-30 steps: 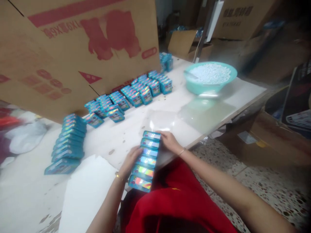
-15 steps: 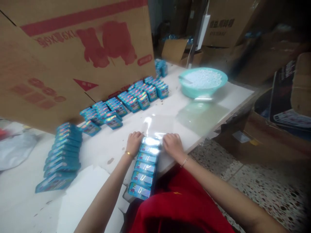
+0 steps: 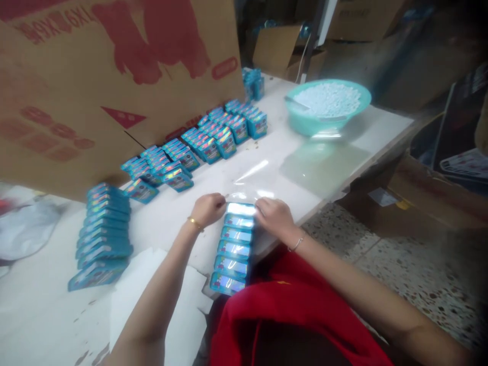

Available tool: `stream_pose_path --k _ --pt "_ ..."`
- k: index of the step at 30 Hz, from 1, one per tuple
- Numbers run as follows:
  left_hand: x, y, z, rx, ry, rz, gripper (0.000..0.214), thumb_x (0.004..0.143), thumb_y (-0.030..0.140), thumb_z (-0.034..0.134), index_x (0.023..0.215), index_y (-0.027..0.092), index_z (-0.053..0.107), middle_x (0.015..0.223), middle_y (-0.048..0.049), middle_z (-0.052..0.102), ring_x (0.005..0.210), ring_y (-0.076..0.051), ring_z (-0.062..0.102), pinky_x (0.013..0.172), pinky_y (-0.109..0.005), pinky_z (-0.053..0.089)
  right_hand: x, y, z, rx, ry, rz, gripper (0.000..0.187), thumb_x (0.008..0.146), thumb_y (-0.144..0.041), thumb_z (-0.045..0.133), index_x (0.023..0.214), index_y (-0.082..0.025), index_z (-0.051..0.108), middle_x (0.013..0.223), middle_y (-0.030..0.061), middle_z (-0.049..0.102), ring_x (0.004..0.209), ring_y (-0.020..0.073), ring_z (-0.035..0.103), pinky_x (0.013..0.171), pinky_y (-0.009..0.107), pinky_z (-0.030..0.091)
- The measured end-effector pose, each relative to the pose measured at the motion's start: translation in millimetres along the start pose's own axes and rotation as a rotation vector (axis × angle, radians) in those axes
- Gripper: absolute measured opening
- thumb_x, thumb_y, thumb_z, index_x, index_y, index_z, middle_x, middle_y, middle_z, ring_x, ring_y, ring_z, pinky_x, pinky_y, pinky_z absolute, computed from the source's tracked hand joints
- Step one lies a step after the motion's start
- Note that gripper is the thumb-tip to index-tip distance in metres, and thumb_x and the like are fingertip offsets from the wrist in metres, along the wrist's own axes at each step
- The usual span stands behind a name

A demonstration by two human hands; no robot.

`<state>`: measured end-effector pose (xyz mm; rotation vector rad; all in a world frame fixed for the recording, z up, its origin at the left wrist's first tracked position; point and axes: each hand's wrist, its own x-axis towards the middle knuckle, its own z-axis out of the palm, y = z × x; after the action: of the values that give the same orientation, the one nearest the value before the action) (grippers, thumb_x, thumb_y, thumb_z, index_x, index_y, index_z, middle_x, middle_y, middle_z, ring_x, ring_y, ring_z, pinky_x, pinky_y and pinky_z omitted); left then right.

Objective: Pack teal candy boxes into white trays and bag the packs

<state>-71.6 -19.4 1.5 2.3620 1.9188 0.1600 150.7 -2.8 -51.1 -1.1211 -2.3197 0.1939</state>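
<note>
A row of several small blue packs [image 3: 234,249] with shiny tops runs from the table edge by my lap up between my hands. Past its far end stretches a glossy sheet of clear plastic film [image 3: 247,178]. My left hand [image 3: 209,208] is closed at the row's far left corner, fingers pinching the film. On the opposite corner, my right hand [image 3: 275,216] is also closed in a pinch on the film, its fingertips beside the farthest pack. The exact grip of both hands is partly hidden.
Several rows of blue packs [image 3: 208,147] stand before a large cardboard box [image 3: 171,107]. Another blue stack [image 3: 104,229] leans at left. A green basin [image 3: 305,122] of small white pieces stands at the far right. White paper [image 3: 179,305] lies under my left forearm.
The view has tilted downward and shifted slightly. Both hands stay at the row's far end; the film between them now looks bunched or lifted, with its glare changed.
</note>
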Motion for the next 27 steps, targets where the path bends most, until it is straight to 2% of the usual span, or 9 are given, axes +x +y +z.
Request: stream_pose_path --k 3,5,10,13,17,21,24,27 --pt "2.9 5.0 -9.1 0.221 -0.046 0.15 0.027 0.083 0.024 0.044 0.064 0.015 0.062 0.068 -0.0082 0.061 0.064 -0.017 0.053 0.06 -0.03 0.029 1.9 -3.3 -7.5 0.044 -0.035 0.06 0.02 0.088 -0.02 0.042 0.076 -0.017 0.058 0.075 0.0037 0.06 0.063 0.0142 0.048 0.059 0.027 0.026" --pt "1.3 8.2 -11.2 0.271 -0.049 0.157 0.027 0.083 0.022 0.043 0.064 0.015 0.062 0.068 -0.0083 0.061 0.064 -0.017 0.053 0.06 -0.03 0.029 2.6 -6.0 -11.9 0.042 -0.051 0.079 0.02 0.087 -0.02 0.043 0.075 -0.017 0.058 0.074 0.0034 0.06 0.062 0.014 0.048 0.057 0.027 0.025" --pt "-10.6 13.4 -2.9 0.064 0.043 -0.111 0.028 0.085 0.027 0.042 0.068 0.018 0.062 0.071 -0.0039 0.063 0.064 -0.015 0.054 0.056 -0.027 0.029 9.0 -13.0 -17.8 0.011 -0.045 0.082 0.021 0.087 -0.02 0.042 0.076 -0.016 0.059 0.075 0.0032 0.06 0.061 0.0133 0.047 0.056 0.027 0.024" --pt "-17.9 16.7 3.9 0.147 0.158 -0.171 0.034 0.088 0.031 0.04 0.064 0.017 0.059 0.069 -0.0046 0.06 0.064 -0.016 0.052 0.052 -0.028 0.025 13.2 -16.7 -16.9 -0.008 -0.047 0.078 0.02 0.087 -0.019 0.043 0.078 -0.016 0.059 0.077 0.0034 0.06 0.06 0.0127 0.046 0.055 0.027 0.023" --pt "-26.7 14.1 6.7 0.203 0.237 -0.098 0.034 0.089 0.03 0.041 0.062 0.017 0.056 0.066 -0.0041 0.057 0.062 -0.015 0.05 0.052 -0.027 0.025 6.8 -22.0 -13.1 -0.078 -0.045 -0.043 0.021 0.086 -0.015 0.041 0.075 -0.014 0.059 0.075 0.0048 0.059 0.055 0.0125 0.04 0.055 0.029 0.021" --pt "-39.6 0.8 11.0 0.167 0.258 0.096 0.029 0.09 0.026 0.042 0.068 0.018 0.059 0.066 -0.0031 0.057 0.063 -0.014 0.049 0.056 -0.026 0.031 -10.4 -23.3 -6.5 -0.067 -0.004 -0.115 0.023 0.087 -0.014 0.04 0.073 -0.015 0.058 0.073 0.0039 0.058 0.058 0.013 0.041 0.057 0.028 0.023" --pt "-49.3 -8.1 22.0 0.215 0.326 0.212 0.024 0.088 0.023 0.045 0.071 0.019 0.06 0.064 -0.0028 0.057 0.061 -0.015 0.046 0.057 -0.028 0.031 -20.3 -20.9 1.7 -0.077 0.007 -0.04 0.018 0.086 -0.018 0.042 0.077 -0.016 0.058 0.075 0.0042 0.06 0.065 0.0148 0.047 0.06 0.029 0.025" --pt "-52.8 -11.9 36.5 0.231 0.426 0.177 0.02 0.086 0.022 0.048 0.07 0.019 0.06 0.062 -0.0031 0.056 0.061 -0.016 0.046 0.059 -0.029 0.031 -24.2 -19.1 10.5 -0.102 -0.045 0.109 0.018 0.087 -0.027 0.044 0.081 -0.015 0.057 0.074 0.0049 0.063 0.066 0.0164 0.051 0.06 0.029 0.025"
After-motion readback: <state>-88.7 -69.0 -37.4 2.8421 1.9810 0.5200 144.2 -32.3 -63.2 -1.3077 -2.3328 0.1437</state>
